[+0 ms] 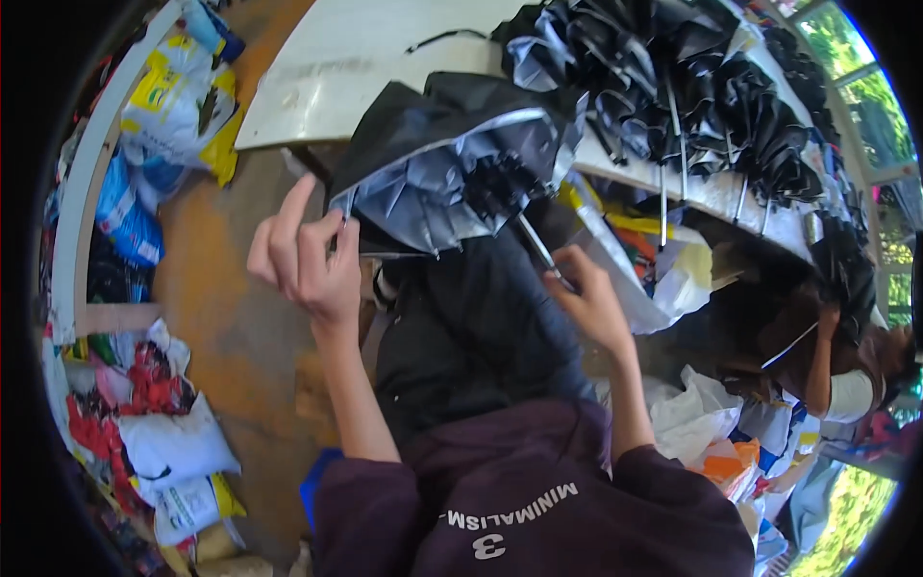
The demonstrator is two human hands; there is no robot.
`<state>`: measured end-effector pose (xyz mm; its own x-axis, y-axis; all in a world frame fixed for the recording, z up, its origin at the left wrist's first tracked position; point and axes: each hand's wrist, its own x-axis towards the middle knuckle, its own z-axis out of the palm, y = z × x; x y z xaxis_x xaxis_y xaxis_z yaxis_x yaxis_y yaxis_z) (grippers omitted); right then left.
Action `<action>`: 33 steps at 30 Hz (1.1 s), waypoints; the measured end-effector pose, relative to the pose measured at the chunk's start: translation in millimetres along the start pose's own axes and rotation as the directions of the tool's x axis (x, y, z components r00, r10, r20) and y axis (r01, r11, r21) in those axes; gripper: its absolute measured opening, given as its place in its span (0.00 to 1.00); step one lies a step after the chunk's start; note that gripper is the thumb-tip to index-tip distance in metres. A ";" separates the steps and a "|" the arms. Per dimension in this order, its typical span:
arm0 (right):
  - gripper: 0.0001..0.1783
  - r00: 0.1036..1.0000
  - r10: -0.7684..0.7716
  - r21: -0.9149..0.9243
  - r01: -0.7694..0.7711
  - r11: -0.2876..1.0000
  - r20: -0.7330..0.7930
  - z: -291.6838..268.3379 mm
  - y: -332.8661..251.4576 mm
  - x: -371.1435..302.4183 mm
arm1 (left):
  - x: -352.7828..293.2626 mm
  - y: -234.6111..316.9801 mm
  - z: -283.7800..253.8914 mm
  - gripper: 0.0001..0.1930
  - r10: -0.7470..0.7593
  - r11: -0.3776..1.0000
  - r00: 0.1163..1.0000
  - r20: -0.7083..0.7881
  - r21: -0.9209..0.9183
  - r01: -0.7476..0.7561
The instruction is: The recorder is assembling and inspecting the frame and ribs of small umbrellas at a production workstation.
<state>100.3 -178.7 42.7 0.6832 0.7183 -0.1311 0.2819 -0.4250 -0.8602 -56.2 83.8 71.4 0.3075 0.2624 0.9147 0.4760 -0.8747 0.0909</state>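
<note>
A partly folded umbrella (413,183), black outside and silver inside, is held above my lap, its bunched ribs facing me. My right hand (588,300) is closed round the lower end of its metal shaft. At the canopy's left edge, my left hand (310,252) pinches the rim between thumb and a finger, with the other fingers raised. The canopy's far side rests close to the white table's edge; whether it touches cannot be made out.
Several black and silver umbrellas (673,106) lie heaped on the white table (385,48), shafts jutting over its edge. At the right, another person (846,375) holds a dark umbrella. Stuffed sacks (178,447) line the left side; white plastic bags (697,409) lie at my right.
</note>
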 end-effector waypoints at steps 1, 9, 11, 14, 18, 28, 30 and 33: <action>0.09 1.000 0.012 0.013 -0.012 1.000 0.029 0.8 -6.4 0.5 | -1.6 -7.0 -2.0 0.11 -0.002 1.000 1.000 0.026 0.021 0.001; 0.09 0.989 0.119 0.026 -0.122 0.992 0.091 14.6 2.3 -8.7 | -38.2 -20.8 -1.0 0.08 0.507 0.862 0.746 0.432 -0.263 -0.433; 0.09 0.985 0.137 0.039 -0.142 0.989 0.101 19.9 9.3 -11.4 | -51.4 -17.5 1.3 0.08 0.512 0.859 0.704 0.492 -0.304 -0.412; 0.11 0.994 0.100 0.082 -0.104 0.991 0.050 32.4 19.4 -14.8 | -72.4 -12.5 5.9 0.11 0.434 0.901 0.685 0.585 -0.277 -0.335; 0.12 1.000 0.003 0.017 -0.002 1.000 -0.016 45.0 34.3 -15.9 | -96.9 -4.0 11.3 0.11 0.348 0.937 0.728 0.591 -0.220 -0.270; 0.13 0.962 -0.238 -0.032 0.236 0.971 -0.132 75.0 3.7 -2.6 | -111.3 7.8 7.6 0.09 0.163 0.984 0.913 0.375 -0.127 -0.123; 0.13 0.948 -0.314 0.184 0.319 0.930 -0.060 84.2 -4.2 7.2 | -106.7 10.4 4.7 0.08 0.097 0.990 0.936 0.337 -0.133 -0.054; 0.12 0.976 -0.206 0.346 0.171 0.923 0.067 96.6 -9.4 24.9 | -103.8 10.9 1.9 0.08 0.093 0.990 0.939 0.331 -0.131 -0.051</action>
<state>49.6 -103.6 -0.1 0.5643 0.8254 0.0161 0.1435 -0.0789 -0.9865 -81.3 47.8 -23.3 0.6054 0.3002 0.7371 0.3472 -0.9330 0.0948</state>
